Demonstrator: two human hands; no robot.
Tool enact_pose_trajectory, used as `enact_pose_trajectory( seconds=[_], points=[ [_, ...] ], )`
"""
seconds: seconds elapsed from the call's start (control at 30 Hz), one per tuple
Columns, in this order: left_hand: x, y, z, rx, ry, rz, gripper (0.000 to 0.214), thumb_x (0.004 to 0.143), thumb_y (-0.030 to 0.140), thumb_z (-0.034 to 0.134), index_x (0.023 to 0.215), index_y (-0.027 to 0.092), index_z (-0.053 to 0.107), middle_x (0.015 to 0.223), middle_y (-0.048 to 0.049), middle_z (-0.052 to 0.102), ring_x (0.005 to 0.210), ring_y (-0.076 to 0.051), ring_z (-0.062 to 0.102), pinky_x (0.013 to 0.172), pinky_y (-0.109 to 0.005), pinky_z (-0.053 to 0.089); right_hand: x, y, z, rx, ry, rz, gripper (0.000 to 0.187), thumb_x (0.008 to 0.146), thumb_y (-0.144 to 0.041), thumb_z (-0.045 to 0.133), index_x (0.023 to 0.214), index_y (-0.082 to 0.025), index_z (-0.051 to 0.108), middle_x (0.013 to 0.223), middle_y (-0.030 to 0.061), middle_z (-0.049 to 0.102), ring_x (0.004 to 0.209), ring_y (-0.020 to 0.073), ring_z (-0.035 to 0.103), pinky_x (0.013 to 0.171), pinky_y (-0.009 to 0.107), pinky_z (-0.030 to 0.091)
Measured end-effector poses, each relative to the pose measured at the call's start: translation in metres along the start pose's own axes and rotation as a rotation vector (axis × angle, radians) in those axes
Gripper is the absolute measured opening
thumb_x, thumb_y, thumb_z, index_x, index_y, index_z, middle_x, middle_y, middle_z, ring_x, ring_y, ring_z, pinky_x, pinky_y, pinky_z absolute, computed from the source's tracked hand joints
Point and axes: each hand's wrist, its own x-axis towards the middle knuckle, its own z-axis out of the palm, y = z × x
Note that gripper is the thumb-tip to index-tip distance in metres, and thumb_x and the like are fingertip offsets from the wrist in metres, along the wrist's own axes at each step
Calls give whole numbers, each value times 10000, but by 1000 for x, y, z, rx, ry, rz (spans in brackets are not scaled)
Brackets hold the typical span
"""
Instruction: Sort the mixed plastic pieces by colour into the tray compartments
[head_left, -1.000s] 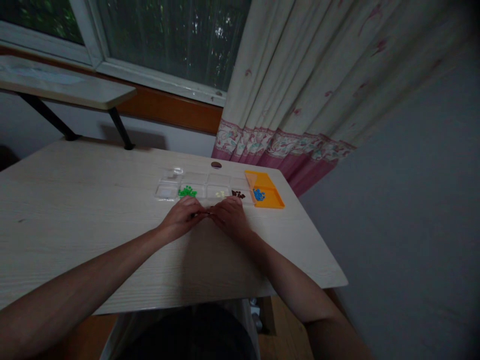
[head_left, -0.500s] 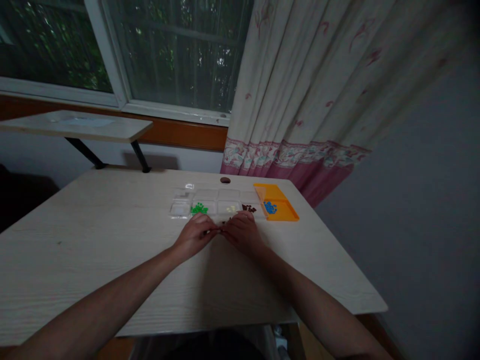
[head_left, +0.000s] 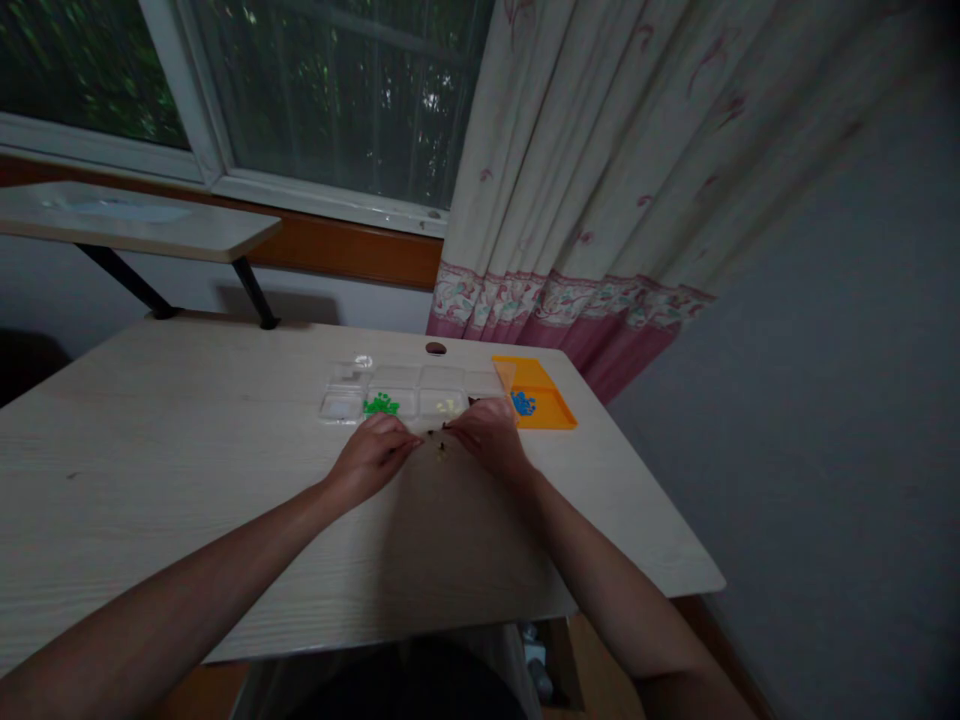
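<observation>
On the pale tabletop (head_left: 247, 560), small dark pieces (head_left: 442, 448) are scattered between the left hand (head_left: 375, 452) and the nearer right hand (head_left: 493, 437); whether either grip is closed cannot be told.

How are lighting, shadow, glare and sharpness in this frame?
Head view: dim, upper-right corner nearly black; head view: soft shadow on the table between the forearms; head view: glare on the clear tray, far left; head view: small pieces between the left hand and right hand lack clear detail.
</observation>
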Motion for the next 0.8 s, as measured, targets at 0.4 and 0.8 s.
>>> enact_pose_trajectory(
  seconds=[0.4, 0.8],
  points=[
    [1, -4, -4, 32, 25, -36, 217, 961, 282, 513, 964, 219, 721, 867, -58, 663, 866, -199, 558, 784, -355, 444, -12, 49, 2, -236, 122, 359, 281, 966, -318, 497, 868, -174, 718, 907, 91, 685, 911, 223, 517, 796, 354, 344],
    [2, -13, -10, 45, 101, -157, 260, 959, 337, 497, 935, 224, 730, 868, -47, 674, 877, -199, 563, 824, -365, 436, -9, 29, -5, -120, 136, 283, 229, 944, -307, 547, 916, -200, 748, 941, 76, 698, 956, 221, 531, 884, 375, 366]
  ],
)
